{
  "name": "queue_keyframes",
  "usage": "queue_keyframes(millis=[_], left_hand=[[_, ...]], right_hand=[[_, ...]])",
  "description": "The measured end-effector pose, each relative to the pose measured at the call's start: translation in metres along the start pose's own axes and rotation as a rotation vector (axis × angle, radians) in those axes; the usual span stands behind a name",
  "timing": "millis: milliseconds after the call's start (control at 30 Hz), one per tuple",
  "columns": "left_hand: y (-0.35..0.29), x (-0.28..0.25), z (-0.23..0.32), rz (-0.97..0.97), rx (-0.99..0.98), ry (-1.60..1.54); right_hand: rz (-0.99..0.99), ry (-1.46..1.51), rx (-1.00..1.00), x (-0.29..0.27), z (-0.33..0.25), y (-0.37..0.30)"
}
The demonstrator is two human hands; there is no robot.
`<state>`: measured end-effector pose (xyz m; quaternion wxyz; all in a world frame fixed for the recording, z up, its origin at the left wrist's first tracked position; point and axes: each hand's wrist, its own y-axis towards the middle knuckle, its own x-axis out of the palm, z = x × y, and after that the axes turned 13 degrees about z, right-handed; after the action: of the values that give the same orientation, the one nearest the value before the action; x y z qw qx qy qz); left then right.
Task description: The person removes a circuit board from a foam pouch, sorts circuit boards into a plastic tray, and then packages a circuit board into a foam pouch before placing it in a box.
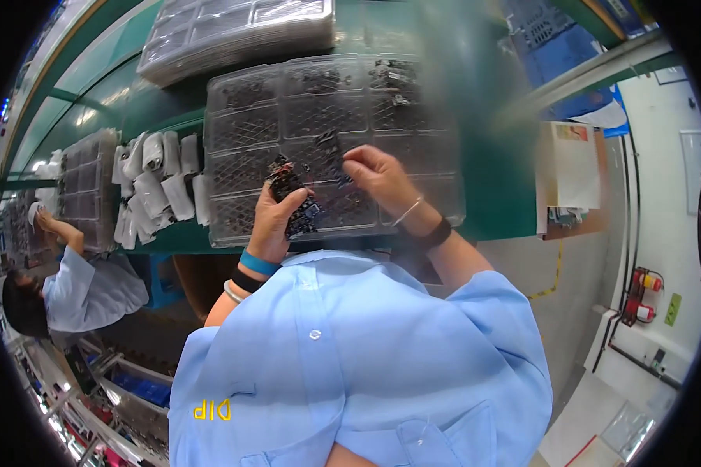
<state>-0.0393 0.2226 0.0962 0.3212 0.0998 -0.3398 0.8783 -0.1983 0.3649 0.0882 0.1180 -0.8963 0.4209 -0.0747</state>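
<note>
My left hand (269, 222) is closed round a dark, narrow circuit board (287, 180) with small red and blue parts on it, held upright over the front of a clear plastic compartment tray (327, 231). To the right, my right hand (383, 183) has its thumb and fingers drawn together in a pinch over the same tray. Beside those fingertips is another dark board piece (329, 145); whether they grip it cannot be made out. More dark electronic parts (393, 76) lie in the tray's far compartments.
Behind the tray is a stack of clear trays (237, 35). Several white wrapped bundles (154, 191) lie to its left on the green table (494, 194). A co-worker (93, 284) handles things farther left. Papers on a board (575, 167) stand at the right.
</note>
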Motion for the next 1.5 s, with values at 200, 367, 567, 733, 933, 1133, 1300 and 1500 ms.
queue_keyframes(millis=[200,367,567,733,933,1133,1300,1500], left_hand=[[0.0,-0.019,-0.013,0.07,-0.081,-0.025],[-0.003,-0.023,-0.014,0.09,-0.11,-0.127],[-0.01,-0.026,-0.004,0.074,-0.117,-0.221],[-0.007,-0.022,-0.003,-0.025,-0.076,-0.183],[0.001,-0.011,-0.008,-0.057,-0.038,-0.094],[0.004,-0.006,-0.011,-0.06,-0.031,0.02],[0.01,-0.015,-0.01,-0.032,-0.143,0.008],[0.01,-0.01,-0.009,-0.04,-0.181,-0.042]], right_hand=[[0.289,-0.94,-0.639,-0.117,-0.006,0.058],[0.166,-1.342,-0.572,-0.168,0.012,0.107],[0.211,-1.528,-0.63,-0.153,0.025,0.123],[0.328,-1.165,-0.917,-0.129,0.038,0.111],[-0.214,-0.441,-0.136,0.016,-0.011,-0.004],[-0.035,-0.226,-0.039,0.011,0.025,-0.014],[0.242,-0.747,-0.407,-0.079,0.007,0.009],[0.08,-1.088,-0.19,-0.157,0.013,0.033]])
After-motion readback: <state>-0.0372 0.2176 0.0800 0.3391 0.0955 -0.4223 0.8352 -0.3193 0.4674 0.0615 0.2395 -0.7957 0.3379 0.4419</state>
